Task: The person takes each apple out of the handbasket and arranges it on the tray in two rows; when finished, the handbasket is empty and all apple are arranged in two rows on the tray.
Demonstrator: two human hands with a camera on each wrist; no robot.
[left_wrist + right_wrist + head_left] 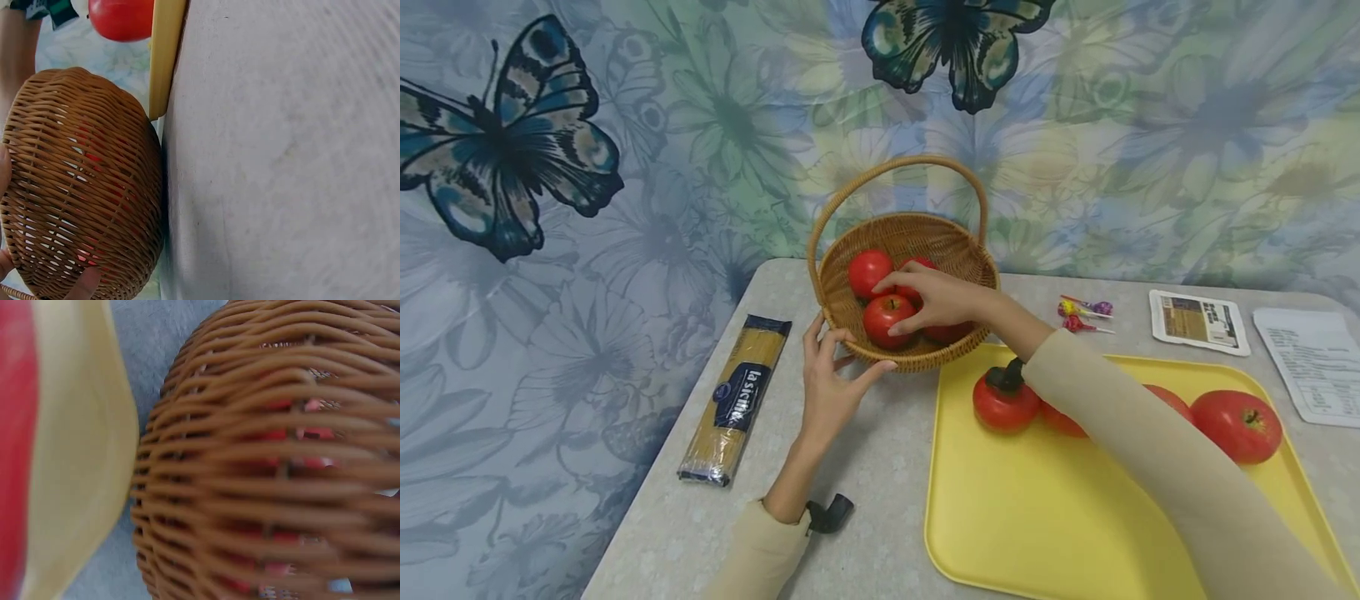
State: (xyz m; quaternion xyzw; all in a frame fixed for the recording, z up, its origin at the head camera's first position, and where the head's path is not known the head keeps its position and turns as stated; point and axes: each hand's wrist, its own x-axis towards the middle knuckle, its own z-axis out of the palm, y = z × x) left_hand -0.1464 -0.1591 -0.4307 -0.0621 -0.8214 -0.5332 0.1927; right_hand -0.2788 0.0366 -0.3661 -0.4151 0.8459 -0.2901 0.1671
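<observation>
A wicker basket (917, 360) with a tall handle holds several red apples. My left hand (833, 387) grips its front-left rim; part of that hand, a fingertip (86, 282), shows against the weave in the left wrist view. My right hand (936, 296) reaches into the basket over the apples. Its thumb and forefinger curl about the front apple (886, 319), while another apple (870, 273) sits behind it. In the right wrist view the basket's woven side (275, 481) hides the hand, with red showing through the gaps.
A yellow tray (992, 508) with several red apples (1236, 425) stands right of the basket, partly under my right sleeve. Spaghetti in a pack (737, 400) lies at the left. Lollipops (1084, 310), a flat pouch (1199, 322) and a printed sheet (1311, 362) lie at the back right.
</observation>
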